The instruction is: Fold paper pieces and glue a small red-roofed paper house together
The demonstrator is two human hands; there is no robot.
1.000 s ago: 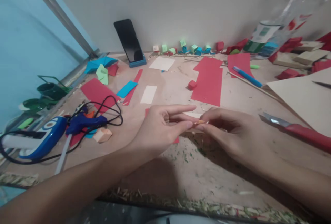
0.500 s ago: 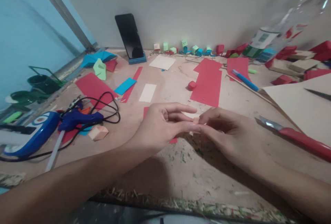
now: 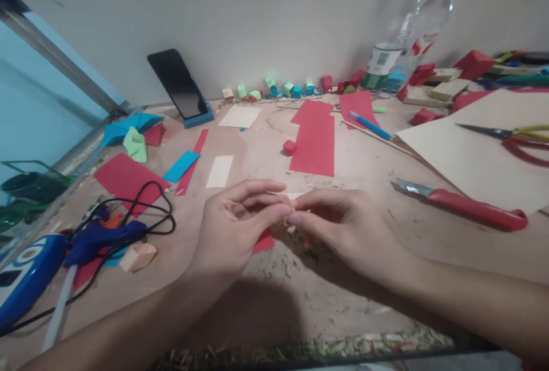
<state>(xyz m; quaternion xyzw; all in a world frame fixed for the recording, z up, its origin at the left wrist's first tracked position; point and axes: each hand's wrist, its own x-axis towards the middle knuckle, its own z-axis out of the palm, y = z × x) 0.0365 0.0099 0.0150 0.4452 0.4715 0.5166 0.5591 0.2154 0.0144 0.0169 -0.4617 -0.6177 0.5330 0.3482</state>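
My left hand [image 3: 240, 231] and my right hand [image 3: 349, 231] meet over the middle of the table, fingertips touching. Between their thumbs and forefingers is pinched a small pale peach paper piece [image 3: 290, 205], mostly covered by the fingers. Its exact shape cannot be made out. Under the left hand a red paper scrap [image 3: 265, 241] pokes out. To the right of my right hand lies a red-handled utility knife [image 3: 476, 208]. Left of my left hand sit a folded peach paper box [image 3: 138, 256] and a blue glue gun [image 3: 103, 239] with its black cord.
Red paper sheets [image 3: 315, 145] and a cream paper strip [image 3: 219, 171] lie beyond the hands. A phone [image 3: 178, 85] leans on a stand. Small paper cubes [image 3: 270, 82] line the wall. Bottles [image 3: 381, 65], a blue pen [image 3: 371, 125] and scissors [image 3: 510, 134] are on the right.
My view has turned to the right, so the table's things sit further left and the scissors show. Both hands still pinch the small paper piece, with the fingers slightly shifted.
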